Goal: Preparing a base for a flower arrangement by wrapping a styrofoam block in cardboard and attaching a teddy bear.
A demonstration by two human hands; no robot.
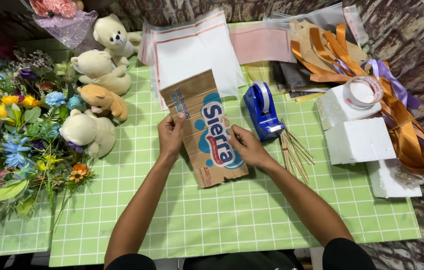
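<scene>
Teddy bears (97, 75), tape dispenser (262, 111), ribbons (402, 125)

brown cardboard pkg piece (204, 129), blue/red print, centre; clear bags (192, 50) behind.

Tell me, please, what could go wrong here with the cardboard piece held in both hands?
1. The cardboard lies close to the tape dispenser; turning it might knock the dispenser.
2. The right hand is beside the loose sticks and could scatter them.
3. The left hand grips only the edge, so the cardboard may slip.

A gift-craft workshop: the bench (222, 220) holds artificial flowers (17, 125), plush bears (97, 75), ribbons (352, 55), foam blocks (359, 140) and a tape dispenser (263, 110).
</scene>
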